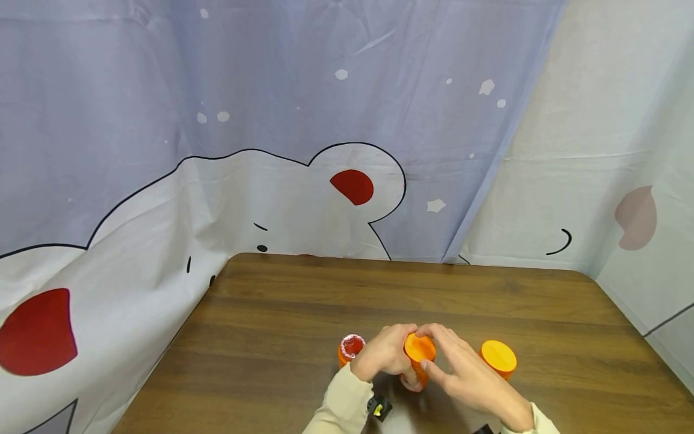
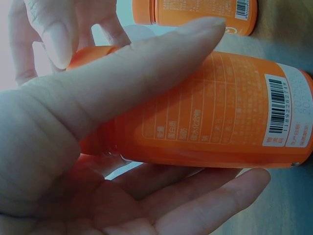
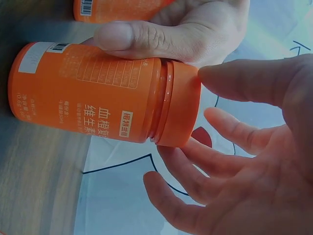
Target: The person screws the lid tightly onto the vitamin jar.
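My left hand holds an orange bottle upright near the table's front. In the left wrist view its thumb lies along the label, with the other fingers on the far side. The bottle wears an orange screw cap. Around that cap my right hand has its thumb and fingertips, pinching its edge in the right wrist view. A narrow ridged gap shows between cap and bottle body. Left of the hands stands an uncapped bottle with silvery foil round its mouth and red inside.
A third orange bottle, its lid yellow-orange, stands on the right beyond my right hand. The brown wooden table backs onto a printed curtain, which also hangs along both sides.
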A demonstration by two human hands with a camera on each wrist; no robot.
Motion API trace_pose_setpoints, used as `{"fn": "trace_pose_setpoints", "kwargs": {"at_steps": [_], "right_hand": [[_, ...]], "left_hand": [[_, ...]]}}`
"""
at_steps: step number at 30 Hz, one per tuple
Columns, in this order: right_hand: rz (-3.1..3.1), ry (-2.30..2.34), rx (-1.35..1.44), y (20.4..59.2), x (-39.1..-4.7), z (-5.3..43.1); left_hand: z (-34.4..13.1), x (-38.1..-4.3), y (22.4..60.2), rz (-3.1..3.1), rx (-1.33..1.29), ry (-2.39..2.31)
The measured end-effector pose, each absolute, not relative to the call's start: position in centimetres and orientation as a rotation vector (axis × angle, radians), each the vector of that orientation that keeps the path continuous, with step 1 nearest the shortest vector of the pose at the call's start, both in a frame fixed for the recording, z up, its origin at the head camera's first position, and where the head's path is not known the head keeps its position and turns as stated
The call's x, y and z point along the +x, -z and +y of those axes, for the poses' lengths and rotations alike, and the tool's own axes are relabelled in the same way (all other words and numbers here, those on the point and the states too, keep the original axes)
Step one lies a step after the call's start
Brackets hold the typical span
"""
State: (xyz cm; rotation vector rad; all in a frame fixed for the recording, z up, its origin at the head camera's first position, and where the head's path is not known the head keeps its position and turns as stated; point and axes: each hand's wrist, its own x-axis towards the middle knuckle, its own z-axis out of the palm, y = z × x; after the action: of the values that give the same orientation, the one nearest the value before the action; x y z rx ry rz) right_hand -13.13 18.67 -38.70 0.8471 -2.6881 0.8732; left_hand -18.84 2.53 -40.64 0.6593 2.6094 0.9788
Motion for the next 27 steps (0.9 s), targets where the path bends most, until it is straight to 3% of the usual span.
{"fn": "trace_pose_setpoints", "kwargs": {"at_steps": [27], "right_hand": [[-2.654, -0.845, 0.841, 39.01, -13.26, 18.7]], "left_hand": [[2.48, -18.71, 40.53, 2.624, 0.672, -0.964]]}}
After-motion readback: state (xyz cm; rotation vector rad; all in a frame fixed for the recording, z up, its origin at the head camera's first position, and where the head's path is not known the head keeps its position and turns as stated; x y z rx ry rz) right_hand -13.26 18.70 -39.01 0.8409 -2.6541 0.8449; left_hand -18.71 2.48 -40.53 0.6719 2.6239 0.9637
